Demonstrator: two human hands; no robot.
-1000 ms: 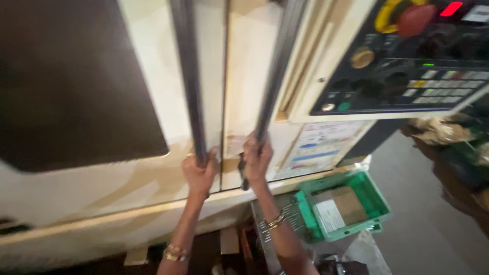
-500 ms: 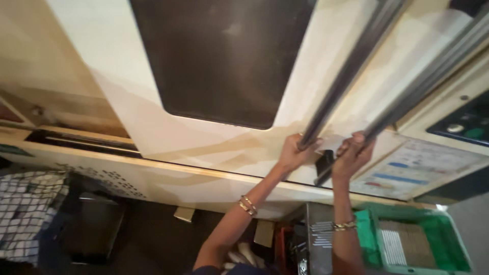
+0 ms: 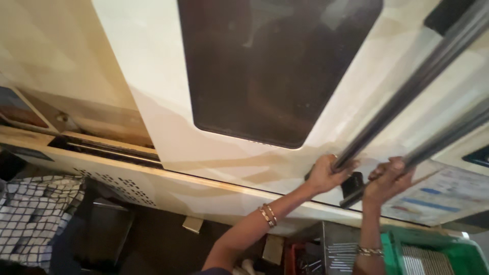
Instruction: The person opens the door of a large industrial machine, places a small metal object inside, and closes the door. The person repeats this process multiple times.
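Note:
A cream machine cabinet fills the view, its sliding door (image 3: 168,122) carrying a dark window (image 3: 270,66). Two long grey metal handle bars run diagonally at the right. My left hand (image 3: 326,173) is closed around the lower end of the left handle bar (image 3: 407,86). My right hand (image 3: 389,178) grips the lower end of the right handle bar (image 3: 448,135). Both wrists wear bangles. The two hands sit close together, a small black block (image 3: 352,184) between them.
A label panel (image 3: 443,196) is stuck on the cabinet at the right. A green crate (image 3: 458,254) and metal parts lie on the floor below. A checked cloth (image 3: 35,214) shows at lower left. A dark slot (image 3: 102,148) runs along the cabinet's base rail.
The view has swung left and tilted: the control panel left the frame and the dark window now fills the middle. Both hands kept their grip on the bars, now at the right.

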